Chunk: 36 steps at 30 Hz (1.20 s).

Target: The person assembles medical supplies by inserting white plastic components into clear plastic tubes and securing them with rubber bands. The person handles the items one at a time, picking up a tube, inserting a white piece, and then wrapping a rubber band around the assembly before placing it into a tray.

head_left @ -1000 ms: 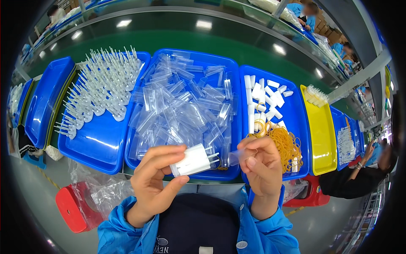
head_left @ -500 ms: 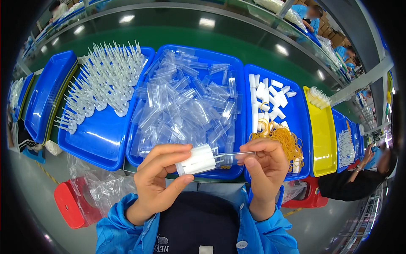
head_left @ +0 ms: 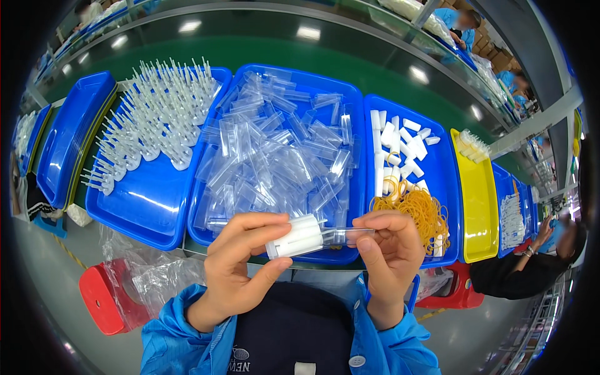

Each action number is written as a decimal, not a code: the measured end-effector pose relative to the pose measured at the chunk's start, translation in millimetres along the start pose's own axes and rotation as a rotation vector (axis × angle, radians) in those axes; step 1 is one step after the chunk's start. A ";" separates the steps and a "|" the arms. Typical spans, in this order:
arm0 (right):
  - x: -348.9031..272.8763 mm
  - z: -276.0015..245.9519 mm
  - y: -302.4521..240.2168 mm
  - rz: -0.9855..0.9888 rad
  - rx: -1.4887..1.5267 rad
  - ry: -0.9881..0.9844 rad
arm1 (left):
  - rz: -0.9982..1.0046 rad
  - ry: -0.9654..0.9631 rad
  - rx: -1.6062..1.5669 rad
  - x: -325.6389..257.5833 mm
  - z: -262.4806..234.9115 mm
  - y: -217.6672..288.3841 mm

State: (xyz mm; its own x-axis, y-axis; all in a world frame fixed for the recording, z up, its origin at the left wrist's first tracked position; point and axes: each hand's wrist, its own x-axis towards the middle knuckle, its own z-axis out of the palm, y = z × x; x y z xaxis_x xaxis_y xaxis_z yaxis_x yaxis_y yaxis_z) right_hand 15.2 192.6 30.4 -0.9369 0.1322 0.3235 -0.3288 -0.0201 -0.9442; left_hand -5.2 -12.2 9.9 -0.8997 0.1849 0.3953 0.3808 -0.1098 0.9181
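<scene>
Between the fingers and thumb of my left hand (head_left: 240,269) is a bundle of white cylinders (head_left: 299,237), lying sideways, with a pale base at its left end and thin prongs poking out at the right. My right hand (head_left: 394,256) pinches the far end of a clear plastic piece (head_left: 342,237), whose other end meets the bundle by the prongs. How far it reaches in among the cylinders I cannot tell. Both hands are over the near edge of a blue tray (head_left: 195,220) heaped with clear plastic pieces (head_left: 269,156).
Left, a blue tray (head_left: 134,212) holds pronged white bases (head_left: 156,112). On the right, another blue tray (head_left: 447,187) carries white cylinders (head_left: 409,147) and yellow rubber bands (head_left: 415,212). Beyond it lies a yellow tray (head_left: 478,212). Red stools (head_left: 100,300) stand below; a person (head_left: 531,262) sits far right.
The bundle has moved slightly right and rolled a little in my left fingers. The clear piece now shows more edge-on. Both hands keep their grip.
</scene>
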 end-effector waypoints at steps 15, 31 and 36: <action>7.8 -7.3 5.3 0.093 -0.020 -0.032 | 0.124 -0.196 0.122 5.6 3.0 -1.6; 0.9 26.4 8.8 -0.192 -0.275 0.102 | 0.185 0.022 0.300 -3.5 24.5 -7.8; 0.2 28.9 6.0 -0.229 -0.700 0.043 | 0.358 0.022 0.472 -2.1 24.5 -14.7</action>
State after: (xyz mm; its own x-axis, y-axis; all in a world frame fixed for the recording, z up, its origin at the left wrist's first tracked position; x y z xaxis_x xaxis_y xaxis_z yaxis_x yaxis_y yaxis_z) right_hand 9.6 163.9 26.6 -0.8438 0.0958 0.5280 -0.3498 0.6479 -0.6767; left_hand -3.7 12.9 -3.8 -0.7001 0.1958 0.6867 0.7106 0.2860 0.6429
